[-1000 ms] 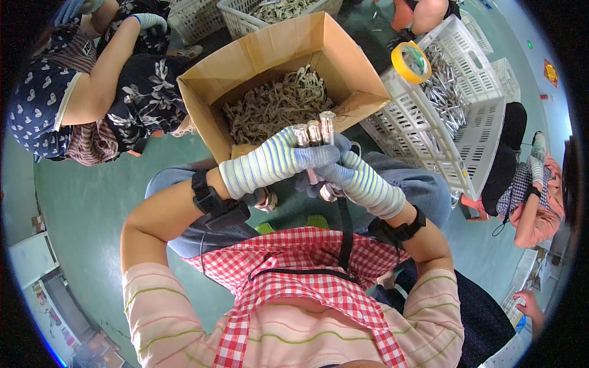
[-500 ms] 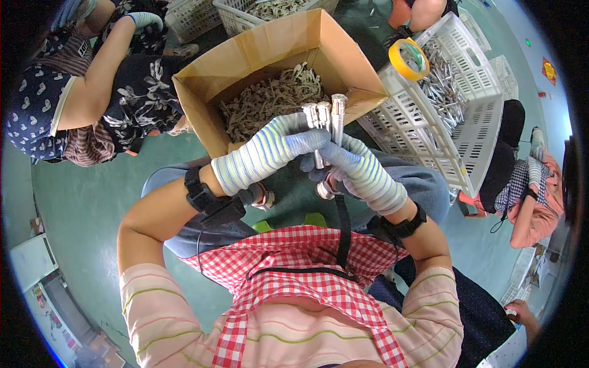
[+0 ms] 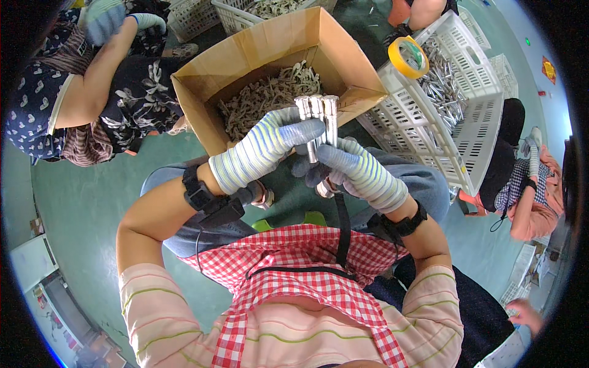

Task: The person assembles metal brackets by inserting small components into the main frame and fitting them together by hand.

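Both my hands wear striped knit gloves and meet in front of me, over my lap. Between them stand several shiny metal rods (image 3: 331,122) side by side, with thicker ribbed heads at the top. My left hand (image 3: 273,144) is closed on the bunch, its thumb across the rods. My right hand (image 3: 353,165) grips the lower part from the other side, fingers curled and partly hidden. Just beyond my hands is an open cardboard box (image 3: 257,52), with many small grey metal pieces (image 3: 270,95) heaped inside.
Right of the box, a white plastic crate (image 3: 423,135) holds many metal rods (image 3: 443,80); a yellow tape roll (image 3: 408,57) rests on its rim. More white crates (image 3: 239,18) stand behind. Co-workers sit at left (image 3: 80,92) and right (image 3: 534,196).
The tallest rod has dropped level with the others, so the heads now line up. My right hand has slid slightly lower. The left co-worker's gloved hand has come further into view.
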`<state>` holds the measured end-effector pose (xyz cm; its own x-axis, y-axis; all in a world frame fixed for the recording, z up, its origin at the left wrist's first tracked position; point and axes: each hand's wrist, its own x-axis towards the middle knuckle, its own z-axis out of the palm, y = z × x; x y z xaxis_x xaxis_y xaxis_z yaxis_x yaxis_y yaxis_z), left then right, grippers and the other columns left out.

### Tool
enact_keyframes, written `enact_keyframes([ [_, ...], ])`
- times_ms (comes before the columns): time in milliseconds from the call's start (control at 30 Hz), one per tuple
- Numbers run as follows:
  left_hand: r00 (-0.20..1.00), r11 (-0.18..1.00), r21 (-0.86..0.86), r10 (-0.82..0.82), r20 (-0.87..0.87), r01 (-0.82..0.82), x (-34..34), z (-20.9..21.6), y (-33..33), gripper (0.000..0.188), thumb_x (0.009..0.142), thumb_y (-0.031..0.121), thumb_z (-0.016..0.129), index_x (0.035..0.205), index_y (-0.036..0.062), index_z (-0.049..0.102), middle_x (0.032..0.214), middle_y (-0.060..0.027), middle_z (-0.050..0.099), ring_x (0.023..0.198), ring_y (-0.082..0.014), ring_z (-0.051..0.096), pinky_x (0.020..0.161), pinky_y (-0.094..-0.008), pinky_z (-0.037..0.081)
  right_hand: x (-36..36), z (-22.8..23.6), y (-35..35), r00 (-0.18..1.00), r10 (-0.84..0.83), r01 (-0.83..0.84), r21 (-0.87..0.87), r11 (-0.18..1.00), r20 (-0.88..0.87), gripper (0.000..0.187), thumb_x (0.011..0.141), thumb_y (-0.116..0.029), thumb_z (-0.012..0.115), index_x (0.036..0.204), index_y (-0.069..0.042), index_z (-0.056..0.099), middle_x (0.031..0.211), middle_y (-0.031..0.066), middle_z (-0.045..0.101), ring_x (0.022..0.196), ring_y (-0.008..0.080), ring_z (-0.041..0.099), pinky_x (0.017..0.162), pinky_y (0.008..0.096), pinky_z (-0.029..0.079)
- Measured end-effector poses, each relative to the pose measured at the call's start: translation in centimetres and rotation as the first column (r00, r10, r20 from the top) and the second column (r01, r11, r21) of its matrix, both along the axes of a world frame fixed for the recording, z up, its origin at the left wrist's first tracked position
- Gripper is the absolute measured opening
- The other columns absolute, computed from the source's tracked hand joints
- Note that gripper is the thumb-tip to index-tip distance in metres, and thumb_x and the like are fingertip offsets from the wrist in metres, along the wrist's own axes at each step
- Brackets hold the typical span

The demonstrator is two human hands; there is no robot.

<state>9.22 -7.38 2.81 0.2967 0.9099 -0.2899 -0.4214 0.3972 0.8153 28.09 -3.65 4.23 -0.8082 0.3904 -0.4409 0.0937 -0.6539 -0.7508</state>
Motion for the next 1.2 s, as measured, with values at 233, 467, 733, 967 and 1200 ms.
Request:
enact_keyframes([
  [233,0.997,0.997,0.028,-0.065,-0.029,0.066,-0.2,0.4,0.1,0.048,0.084,0.029,0.064,0.119,-0.0010,0.053,0.107,-0.0094,0.061,0.099,-0.0179,0.059,0.091,-0.0333,0.045,0.1,-0.2,0.3,0.999,0.043,-0.042,0.017,0.999,-0.015,0.036,0.090,-0.033,0.056,0.112,-0.004,0.058,0.096,0.0068,0.066,0.083,0.0130,0.061,0.076,0.0257,0.048],
  [467,0.984,0.964,0.205,-0.155,-0.086,0.170,0.1,1.0,0.0,0.040,0.083,0.040,0.063,0.099,0.0037,0.061,0.098,-0.0074,0.062,0.084,-0.0149,0.060,0.075,-0.0279,0.050,0.0,-0.3,-0.2,0.994,0.108,-0.111,0.106,0.988,0.036,0.035,0.085,-0.036,0.063,0.106,-0.009,0.060,0.094,0.0038,0.065,0.076,0.0103,0.062,0.062,0.0190,0.044],
  [733,0.946,0.954,0.041,-0.289,-0.147,0.297,0.2,0.5,-0.4,0.036,0.083,0.036,0.065,0.099,0.0045,0.062,0.114,-0.0087,0.056,0.099,-0.0168,0.055,0.084,-0.0298,0.045,-0.2,-0.6,-0.1,0.981,0.164,-0.153,0.104,0.983,-0.107,0.043,0.086,-0.018,0.062,0.124,-0.007,0.046,0.108,0.0066,0.059,0.101,0.0142,0.056,0.092,0.0281,0.043],
  [967,0.954,0.922,0.260,-0.247,-0.168,0.285,1.0,0.4,-0.5,0.028,0.084,0.027,0.064,0.100,0.0048,0.063,0.116,-0.0101,0.055,0.110,-0.0182,0.051,0.095,-0.0326,0.040,0.5,-3.3,0.2,0.966,0.231,-0.256,0.330,0.908,0.114,0.050,0.086,-0.021,0.064,0.129,-0.009,0.041,0.113,0.0043,0.052,0.104,0.0134,0.049,0.091,0.0283,0.042],
  [1200,0.956,0.908,0.306,-0.255,-0.142,0.288,0.2,0.7,0.2,0.049,0.084,0.026,0.066,0.125,0.0053,0.049,0.121,-0.0023,0.053,0.113,-0.0121,0.046,0.098,-0.0312,0.038,-0.2,-1.0,0.1,0.994,0.099,-0.108,0.185,0.977,0.055,0.020,0.088,-0.027,0.061,0.099,-0.011,0.059,0.079,-0.0036,0.056,0.070,0.0069,0.051,0.063,0.0223,0.041],
])
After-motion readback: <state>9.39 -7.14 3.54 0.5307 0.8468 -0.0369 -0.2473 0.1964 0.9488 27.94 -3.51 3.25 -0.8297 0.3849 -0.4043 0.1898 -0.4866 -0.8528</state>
